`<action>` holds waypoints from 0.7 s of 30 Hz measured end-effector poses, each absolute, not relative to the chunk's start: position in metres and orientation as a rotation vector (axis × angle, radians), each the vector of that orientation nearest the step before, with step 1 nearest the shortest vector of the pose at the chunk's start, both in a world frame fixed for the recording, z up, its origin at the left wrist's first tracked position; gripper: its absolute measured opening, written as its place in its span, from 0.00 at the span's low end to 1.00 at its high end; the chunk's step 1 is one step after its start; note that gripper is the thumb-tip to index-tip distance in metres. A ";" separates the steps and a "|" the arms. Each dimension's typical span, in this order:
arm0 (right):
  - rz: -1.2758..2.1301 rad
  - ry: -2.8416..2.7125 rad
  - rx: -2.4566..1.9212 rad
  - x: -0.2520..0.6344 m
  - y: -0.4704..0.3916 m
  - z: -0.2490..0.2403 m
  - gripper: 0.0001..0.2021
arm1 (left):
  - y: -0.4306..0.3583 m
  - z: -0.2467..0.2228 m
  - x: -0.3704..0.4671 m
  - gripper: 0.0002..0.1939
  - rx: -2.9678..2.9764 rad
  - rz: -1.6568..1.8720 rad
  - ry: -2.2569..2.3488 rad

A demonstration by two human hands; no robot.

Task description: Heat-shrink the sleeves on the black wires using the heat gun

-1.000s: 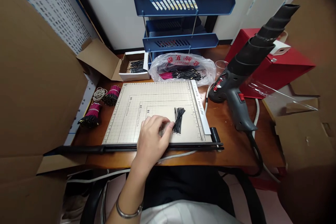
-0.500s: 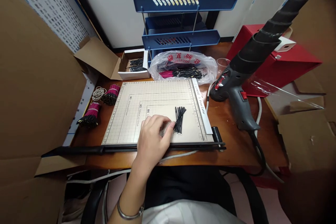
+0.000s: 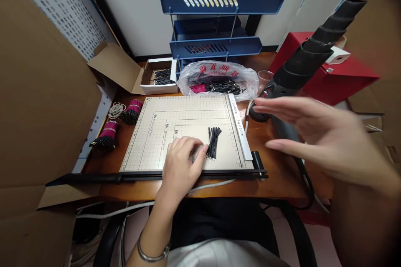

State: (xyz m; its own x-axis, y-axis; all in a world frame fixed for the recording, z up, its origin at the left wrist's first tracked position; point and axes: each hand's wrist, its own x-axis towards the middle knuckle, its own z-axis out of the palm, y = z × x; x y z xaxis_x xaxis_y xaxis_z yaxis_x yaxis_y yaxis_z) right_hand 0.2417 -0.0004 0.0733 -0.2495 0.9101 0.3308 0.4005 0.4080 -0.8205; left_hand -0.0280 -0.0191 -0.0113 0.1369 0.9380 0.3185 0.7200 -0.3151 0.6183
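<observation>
- Subject: a small sheaf of black leads (image 3: 214,142), crossing one another on the right part of the paper cutter (image 3: 147,144); I see their pale tips at the near end.
- Left hand (image 3: 181,162): at rest on the gridded board, fingers curled, thumb and forefinger bent toward each other at the sheaf's left side. I cannot tell whether they pinch it or merely lie alongside.
- Right hand (image 3: 326,144): blurred, in front of the heat gun (image 3: 290,71), hiding part of its grip. I read the fingers as extended together, thumb spread well apart from them.
- Left of the board: two pink-and-black bundles (image 3: 106,135), one behind the other, near pale loops (image 3: 116,109).
- Behind the board: a white box (image 3: 160,89) holding dark leads; just to its right, a plastic bag (image 3: 250,78) printed in red, with pink and black leads inside.
- Background: blue rack (image 3: 257,2); at right, red box (image 3: 354,83).
</observation>
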 end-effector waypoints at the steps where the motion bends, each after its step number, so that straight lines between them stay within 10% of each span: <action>1: 0.816 -1.849 -1.148 0.242 0.007 0.059 0.28 | -0.019 -0.011 -0.028 0.04 2.106 0.964 1.609; 21: 0.382 -2.084 -1.601 0.163 -0.005 -0.003 0.10 | -0.008 -0.005 0.002 0.04 2.074 0.781 1.971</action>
State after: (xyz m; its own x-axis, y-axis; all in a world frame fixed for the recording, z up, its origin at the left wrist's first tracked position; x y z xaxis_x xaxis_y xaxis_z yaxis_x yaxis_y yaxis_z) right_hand 0.1628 -0.0046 -0.0026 -0.1996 0.9586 0.2032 0.8240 0.2764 -0.4947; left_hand 0.0024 -0.0076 -0.0050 -0.0138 0.9684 0.2490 0.8762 -0.1083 0.4696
